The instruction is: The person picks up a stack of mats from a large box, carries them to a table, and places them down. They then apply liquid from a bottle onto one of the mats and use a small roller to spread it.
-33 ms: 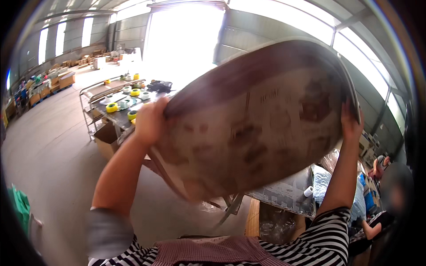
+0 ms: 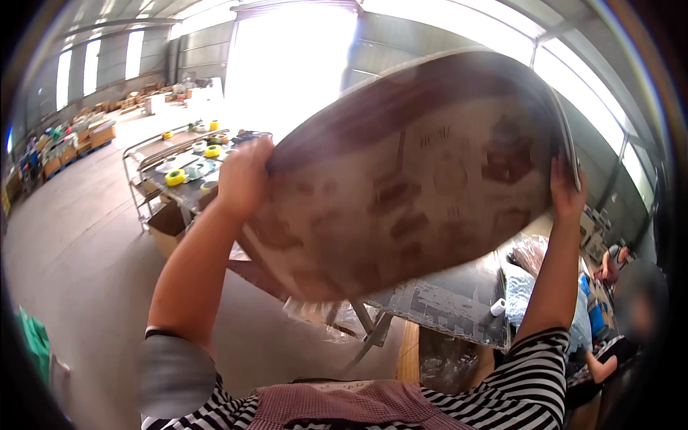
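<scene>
Raised in front of me is a large beige panel-like thing (image 2: 401, 193) with brown printed pictures, a darker brown band along its upper part and a pale rim. It is tilted, its right side higher, and motion blurs it; its exact kind I cannot tell. My left hand (image 2: 245, 178) grips its left edge, fingers partly hidden behind it. At its right edge my right hand (image 2: 568, 188) is closed round the rim, with some fingers showing on the near face. Both arms are stretched forward and up.
Below the panel stands a worn dark table (image 2: 459, 304) with a small white roll (image 2: 498, 307) and clear plastic. Under it is an open carton (image 2: 448, 355). Tape rolls (image 2: 175, 177) lie on another table at left. At right a person (image 2: 605, 362) sits near plastic-wrapped goods.
The panel has risen slightly, uncovering more of the table below its lower edge. Both hands keep their grip. The view has shifted a little.
</scene>
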`<act>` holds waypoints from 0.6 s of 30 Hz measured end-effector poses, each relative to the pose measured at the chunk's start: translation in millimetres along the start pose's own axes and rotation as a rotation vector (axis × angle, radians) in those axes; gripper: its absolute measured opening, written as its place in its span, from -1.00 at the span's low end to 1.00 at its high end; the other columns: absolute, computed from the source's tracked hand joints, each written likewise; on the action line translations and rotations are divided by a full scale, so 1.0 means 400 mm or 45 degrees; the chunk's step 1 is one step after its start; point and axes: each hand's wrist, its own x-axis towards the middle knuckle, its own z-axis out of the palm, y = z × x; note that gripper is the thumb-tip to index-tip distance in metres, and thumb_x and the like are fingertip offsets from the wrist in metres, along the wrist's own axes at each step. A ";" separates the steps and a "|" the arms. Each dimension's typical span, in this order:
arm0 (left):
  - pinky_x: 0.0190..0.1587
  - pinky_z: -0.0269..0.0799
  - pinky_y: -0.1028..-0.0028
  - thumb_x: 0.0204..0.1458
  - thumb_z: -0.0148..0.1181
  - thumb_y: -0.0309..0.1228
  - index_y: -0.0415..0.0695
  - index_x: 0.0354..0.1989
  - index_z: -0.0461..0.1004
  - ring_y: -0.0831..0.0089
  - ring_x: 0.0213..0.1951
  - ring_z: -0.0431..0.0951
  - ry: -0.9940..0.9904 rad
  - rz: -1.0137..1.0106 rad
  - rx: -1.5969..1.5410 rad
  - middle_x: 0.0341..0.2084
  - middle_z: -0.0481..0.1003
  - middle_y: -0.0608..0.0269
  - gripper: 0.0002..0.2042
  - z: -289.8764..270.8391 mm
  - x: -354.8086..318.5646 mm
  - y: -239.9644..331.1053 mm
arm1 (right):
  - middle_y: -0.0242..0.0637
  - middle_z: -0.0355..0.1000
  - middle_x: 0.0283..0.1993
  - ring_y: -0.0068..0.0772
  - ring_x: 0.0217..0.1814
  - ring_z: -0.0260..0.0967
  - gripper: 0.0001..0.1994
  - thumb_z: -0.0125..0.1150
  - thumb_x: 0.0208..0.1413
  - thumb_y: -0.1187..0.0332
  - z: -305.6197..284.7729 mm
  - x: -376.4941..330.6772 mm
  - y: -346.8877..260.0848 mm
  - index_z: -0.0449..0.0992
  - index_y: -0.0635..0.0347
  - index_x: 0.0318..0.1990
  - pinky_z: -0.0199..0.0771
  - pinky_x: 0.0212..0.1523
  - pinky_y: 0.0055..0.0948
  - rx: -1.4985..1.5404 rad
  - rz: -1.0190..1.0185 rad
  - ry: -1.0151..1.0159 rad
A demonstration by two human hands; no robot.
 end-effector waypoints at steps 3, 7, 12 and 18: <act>-0.26 0.39 0.12 -0.20 0.44 -0.35 -0.09 -0.26 0.37 0.03 -0.29 0.51 0.371 0.346 0.096 -0.44 0.48 0.15 -0.63 0.159 0.159 -0.089 | 0.06 0.21 0.40 0.03 0.50 0.08 -0.51 -0.09 0.34 0.16 -0.123 -0.013 0.042 0.29 0.25 0.31 -0.04 0.49 0.09 0.041 0.062 -0.076; -0.31 0.32 0.21 -0.06 0.17 -0.44 -0.08 -0.23 0.43 0.21 -0.36 0.43 0.422 0.749 0.206 -0.37 0.44 0.26 -0.81 0.459 0.090 -0.248 | 0.00 0.17 0.38 -0.06 0.41 0.14 -0.44 -0.19 0.31 0.10 -0.270 -0.236 0.119 0.19 0.25 0.36 0.08 0.41 -0.04 0.018 0.377 0.063; -0.16 0.37 0.19 -0.09 0.12 -0.32 0.06 -0.28 0.45 0.24 -0.24 0.43 -0.407 1.105 0.131 -0.33 0.41 0.31 -0.83 0.762 -0.242 -0.324 | -0.08 0.38 -0.02 -0.10 -0.03 0.35 -0.58 0.03 0.10 0.35 -0.378 -0.791 0.506 0.37 0.31 0.11 0.35 0.06 -0.09 -0.450 1.114 1.104; -0.23 0.35 0.27 -0.13 0.13 -0.41 0.03 -0.43 0.39 0.26 -0.31 0.42 -0.989 0.722 -0.240 -0.42 0.36 0.31 -0.91 0.894 -0.539 -0.402 | -0.05 0.50 -0.25 -0.13 -0.24 0.49 -0.68 0.15 0.07 0.47 -0.476 -1.004 0.723 0.48 0.38 -0.01 0.50 -0.16 -0.10 -1.072 1.402 1.877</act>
